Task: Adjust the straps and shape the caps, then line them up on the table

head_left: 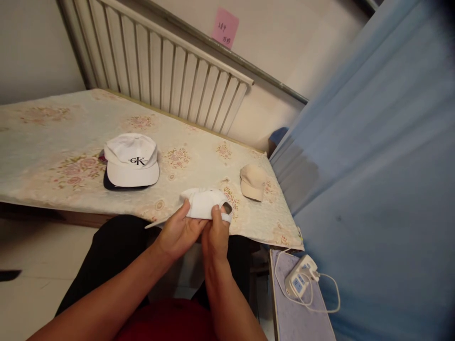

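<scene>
A white cap [203,201] is held at the near edge of the bed, its back strap turned toward me. My left hand [177,231] grips its lower left side, thumb on the fabric. My right hand [215,235] pinches the strap at the cap's back opening. Farther left on the bed lies a white cap with a black logo [131,159], stacked on a dark cap [108,182] whose brim peeks out. A beige cap [252,182] rests to the right near the bed's corner.
The bed carries a pale floral cover [53,142]. A white radiator [159,66] stands behind it, with a pink note [225,27] on the wall. A blue curtain [373,156] hangs at right. A white power strip with cord [300,280] lies on a grey surface [302,317].
</scene>
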A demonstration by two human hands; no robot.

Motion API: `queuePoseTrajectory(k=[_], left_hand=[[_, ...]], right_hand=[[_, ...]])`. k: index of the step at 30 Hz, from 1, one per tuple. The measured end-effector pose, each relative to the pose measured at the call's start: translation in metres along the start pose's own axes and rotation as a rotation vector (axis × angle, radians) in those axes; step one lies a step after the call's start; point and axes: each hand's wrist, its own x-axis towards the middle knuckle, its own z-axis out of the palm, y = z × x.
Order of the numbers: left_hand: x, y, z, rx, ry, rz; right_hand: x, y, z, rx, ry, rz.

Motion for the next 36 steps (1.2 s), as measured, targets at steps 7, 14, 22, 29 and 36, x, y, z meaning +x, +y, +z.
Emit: queuePoseTrajectory(k=[7,14,22,29,36], left_hand=[[0.004,0.016,0.0,-0.096,-0.021,0.075],[0.009,0.034,-0.009,-0.172,-0.101,0.108],[0.009,0.019,-0.012,-0.141,-0.076,0.015],[0.005,0.011,-0.009,-0.086,-0.005,0.0],[0.012,0.03,-0.007,-0.067,-0.067,0.083]], right_hand=[[0.007,-0.003,-0.005,-0.067,0.093,-0.041],[0.015,-0.001,-0.015,0.043,0.098,-0.087],[0.0,0.008,-0.005,0.295,-0.11,-0.09],[0.0,0.023,-0.003,0.257,0.002,-0.011],[0.008,0.012,-0.008,0.341,-0.028,-0.004]])
